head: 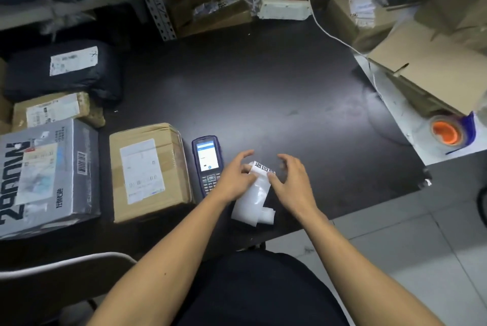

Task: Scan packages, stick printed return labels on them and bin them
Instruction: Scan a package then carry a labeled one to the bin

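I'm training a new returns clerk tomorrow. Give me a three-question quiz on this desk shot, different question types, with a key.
1. True or false: the blue handheld scanner lies on the dark desk between the brown cardboard box and the person's left hand.
2. What do both hands hold? A) orange-cored tape roll B) white printed label strip C) black plastic mailer bag
3. Fill in: the grey printed carton sits to the ___ of the brown cardboard box.

Key: 1 true; 2 B, with the right hand pinching its edge; 3 left.
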